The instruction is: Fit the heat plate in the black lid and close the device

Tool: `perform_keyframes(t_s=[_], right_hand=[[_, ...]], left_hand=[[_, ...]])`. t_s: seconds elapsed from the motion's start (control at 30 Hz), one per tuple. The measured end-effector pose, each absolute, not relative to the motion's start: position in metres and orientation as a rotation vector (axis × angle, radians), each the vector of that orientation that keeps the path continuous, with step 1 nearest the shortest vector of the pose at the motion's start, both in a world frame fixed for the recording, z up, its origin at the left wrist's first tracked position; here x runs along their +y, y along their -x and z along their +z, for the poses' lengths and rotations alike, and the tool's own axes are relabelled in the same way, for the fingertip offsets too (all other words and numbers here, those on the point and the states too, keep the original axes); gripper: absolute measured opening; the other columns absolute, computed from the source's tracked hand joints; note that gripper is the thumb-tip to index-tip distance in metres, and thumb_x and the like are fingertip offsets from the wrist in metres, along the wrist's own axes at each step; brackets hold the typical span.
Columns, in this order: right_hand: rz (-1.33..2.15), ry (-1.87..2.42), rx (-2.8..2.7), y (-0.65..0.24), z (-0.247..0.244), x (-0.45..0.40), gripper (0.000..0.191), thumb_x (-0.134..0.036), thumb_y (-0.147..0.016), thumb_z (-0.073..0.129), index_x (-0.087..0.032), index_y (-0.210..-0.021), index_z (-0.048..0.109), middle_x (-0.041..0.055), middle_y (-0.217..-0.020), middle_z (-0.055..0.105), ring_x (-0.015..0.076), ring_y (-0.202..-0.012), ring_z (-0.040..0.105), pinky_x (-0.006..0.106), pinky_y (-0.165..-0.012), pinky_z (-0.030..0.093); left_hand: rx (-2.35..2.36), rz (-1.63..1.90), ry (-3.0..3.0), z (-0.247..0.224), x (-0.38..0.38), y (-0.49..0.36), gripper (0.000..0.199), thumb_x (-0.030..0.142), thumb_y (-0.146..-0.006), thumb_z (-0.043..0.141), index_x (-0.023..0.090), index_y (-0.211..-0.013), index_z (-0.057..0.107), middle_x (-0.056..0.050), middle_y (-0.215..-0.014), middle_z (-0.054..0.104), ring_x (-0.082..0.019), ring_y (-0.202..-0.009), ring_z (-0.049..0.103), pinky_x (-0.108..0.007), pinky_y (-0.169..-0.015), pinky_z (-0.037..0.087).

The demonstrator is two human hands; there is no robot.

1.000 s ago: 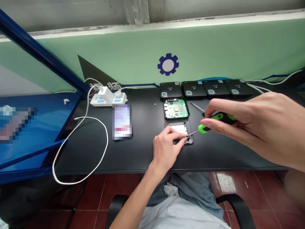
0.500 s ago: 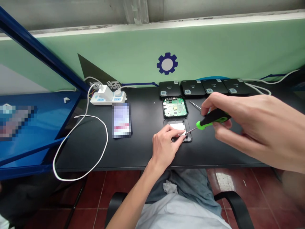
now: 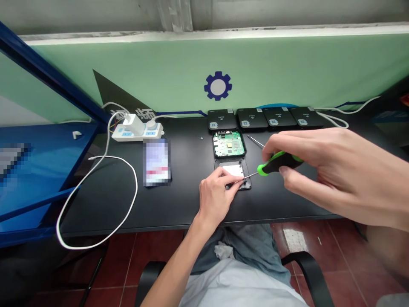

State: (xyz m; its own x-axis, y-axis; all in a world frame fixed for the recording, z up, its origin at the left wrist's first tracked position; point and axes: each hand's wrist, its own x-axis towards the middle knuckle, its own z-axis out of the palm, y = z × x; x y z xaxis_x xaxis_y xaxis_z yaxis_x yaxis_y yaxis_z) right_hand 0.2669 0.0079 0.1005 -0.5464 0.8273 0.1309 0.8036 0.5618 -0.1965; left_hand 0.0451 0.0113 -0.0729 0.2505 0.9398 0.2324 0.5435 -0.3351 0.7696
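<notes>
One black cover [image 3: 247, 184]: lies flat on the desk [image 3: 179, 204], a white panel in its middle, partly hidden beneath the left hand's fingers; it extends beyond and to the right of them, well left of the right hand's palm.
Left hand [image 3: 214, 194]: reaches over the cover's near left part, thumb and forefinger pressed together by the driver's tip; whether they pinch anything small, I cannot tell.
Green-and-black screwdriver [image 3: 277, 163]: slants down leftward, its thin shaft ending at the cover's right part, beside the left fingertips.
Right hand [image 3: 338, 175]: pinches the screwdriver's handle between thumb and fingers, to the right of the cover.
Open case [image 3: 229, 144]: sits just beyond the cover, green circuit board facing up.
Second tool [image 3: 255, 141]: a slim metal shaft right of the open case, its other end hidden behind the right hand.
Four black boxes [image 3: 252, 119]: in a row along the back of the desk.
Tiny piece [image 3: 201, 138]: on the desk, left of the open case.
Blurred rectangular item [image 3: 157, 163]: farther left, flat.
Power strip [image 3: 137, 133]: behind that item, bearing a white charger [image 3: 134, 124]; a white cable [image 3: 136, 183] loops nearby.
</notes>
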Motion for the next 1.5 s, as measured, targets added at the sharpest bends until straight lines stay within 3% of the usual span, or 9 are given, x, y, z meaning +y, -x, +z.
perform_keyframes(t_s=[0.17, 0.33, 0.5, 0.67, 0.8, 0.97, 1.2, 1.33, 1.5], right_hand=[[0.057, 1.468, -2.601, -0.2658, 0.1001, 0.0091, 0.048, -0.056, -0.123, 0.037, -0.027, -0.096, 0.064, -0.0054, -0.055, 0.042, 0.0188, -0.049, 0.034, 0.039, -0.06, 0.021], [0.068, 1.455, -2.588, -0.2633, 0.1012, 0.0085, 0.038, -0.049, -0.12, 0.04, -0.026, -0.108, 0.067, 0.004, -0.083, 0.07, 0.0242, -0.066, 0.06, 0.041, -0.066, 0.036], [0.006, 1.505, -2.587, -0.2621, 0.1003, 0.009, 0.047, -0.058, -0.123, 0.037, -0.027, -0.107, 0.068, -0.0042, -0.058, 0.049, 0.0201, -0.051, 0.041, 0.039, -0.06, 0.028], [0.07, 1.376, -2.614, -0.2646, 0.0987, 0.0099, 0.036, -0.047, -0.121, 0.041, -0.023, -0.109, 0.065, -0.0018, -0.077, 0.063, 0.0187, -0.06, 0.053, 0.037, -0.062, 0.037], [-0.105, 1.406, -2.572, -0.2655, 0.0968, 0.0099, 0.043, -0.053, -0.124, 0.039, -0.024, -0.108, 0.067, -0.008, -0.059, 0.043, 0.0174, -0.048, 0.041, 0.038, -0.057, 0.027], [0.065, 1.399, -2.604, -0.2665, 0.0982, 0.0085, 0.033, -0.047, -0.121, 0.04, -0.024, -0.111, 0.061, -0.0038, -0.075, 0.059, 0.018, -0.059, 0.049, 0.036, -0.062, 0.037], [-0.054, 1.462, -2.543, -0.2682, 0.0941, 0.0122, 0.044, -0.057, -0.12, 0.036, -0.026, -0.107, 0.064, -0.0043, -0.059, 0.051, 0.0206, -0.049, 0.047, 0.036, -0.057, 0.03], [0.077, 1.463, -2.569, -0.2706, 0.0938, 0.0116, 0.033, -0.05, -0.117, 0.043, -0.025, -0.126, 0.061, -0.0021, -0.072, 0.064, 0.0229, -0.056, 0.057, 0.038, -0.062, 0.039], [-0.145, 1.495, -2.569, -0.2709, 0.0934, 0.0105, 0.045, -0.06, -0.123, 0.039, -0.025, -0.114, 0.066, -0.0061, -0.058, 0.055, 0.019, -0.045, 0.044, 0.038, -0.057, 0.03]], left_hand=[[1.353, 0.965, -1.988, -0.0739, 0.0107, -0.0458, 0.019, 0.017, -0.096, 0.096, 0.032, -0.107, 0.095, 0.002, -0.095, 0.081, -0.016, -0.087, 0.08, -0.026, -0.078, 0.057], [1.351, 0.965, -1.977, -0.0741, 0.0105, -0.046, 0.019, 0.016, -0.096, 0.096, 0.032, -0.107, 0.095, 0.002, -0.095, 0.081, -0.016, -0.086, 0.08, -0.027, -0.078, 0.057], [1.354, 0.983, -1.947, -0.073, 0.01, -0.0462, 0.017, 0.017, -0.097, 0.096, 0.03, -0.107, 0.094, 0.002, -0.096, 0.082, -0.015, -0.085, 0.079, -0.026, -0.078, 0.056], [1.366, 0.954, -1.928, -0.0729, 0.0102, -0.0452, 0.024, 0.017, -0.096, 0.096, 0.028, -0.116, 0.092, 0.003, -0.095, 0.081, -0.013, -0.076, 0.074, -0.025, -0.076, 0.056], [1.371, 0.955, -1.927, -0.0729, 0.0106, -0.0449, 0.024, 0.016, -0.095, 0.097, 0.028, -0.115, 0.091, 0.003, -0.094, 0.08, -0.014, -0.077, 0.074, -0.024, -0.076, 0.055], [1.365, 0.966, -1.92, -0.0729, 0.01, -0.0454, 0.023, 0.015, -0.094, 0.097, 0.027, -0.113, 0.091, 0.003, -0.094, 0.08, -0.014, -0.079, 0.075, -0.024, -0.075, 0.054], [1.379, 0.96, -1.923, -0.0734, 0.0108, -0.0449, 0.025, 0.015, -0.093, 0.097, 0.027, -0.114, 0.089, 0.003, -0.094, 0.08, -0.016, -0.083, 0.077, -0.026, -0.078, 0.055], [1.364, 0.964, -1.903, -0.0734, 0.0124, -0.0453, 0.037, 0.013, -0.093, 0.097, 0.028, -0.124, 0.086, 0.004, -0.092, 0.08, -0.017, -0.087, 0.079, -0.027, -0.084, 0.057], [1.393, 0.94, -1.878, -0.0724, 0.0129, -0.0456, 0.047, 0.013, -0.091, 0.098, 0.029, -0.132, 0.082, 0.007, -0.089, 0.079, -0.017, -0.087, 0.079, -0.027, -0.083, 0.055]])
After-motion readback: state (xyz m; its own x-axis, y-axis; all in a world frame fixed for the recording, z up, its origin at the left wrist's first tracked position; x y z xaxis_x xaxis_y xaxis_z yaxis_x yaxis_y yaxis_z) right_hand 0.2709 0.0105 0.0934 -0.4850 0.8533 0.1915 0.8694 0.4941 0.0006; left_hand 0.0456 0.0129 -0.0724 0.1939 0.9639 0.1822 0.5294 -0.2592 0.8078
